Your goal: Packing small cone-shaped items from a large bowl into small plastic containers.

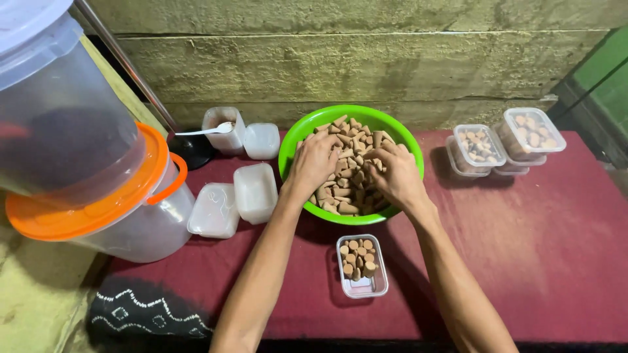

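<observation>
Closest to me: small clear tub (362, 266) on the table (536, 261), part-filled. Both hands' fingers curl into brown cones (350, 189) in the green bowl (392, 131); actual grip hidden. Cones look light, dry, probably crumbly; pinch at the wide base.

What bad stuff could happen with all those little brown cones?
Both hands, left hand and right hand, dig in the heaped green bowl, so cones might spill over its rim onto the red cloth.

The small box sits just below the bowl between the forearms; a wrist might knock it.

The stacked buckets at the left lean over the empty boxes and might tip.
</observation>
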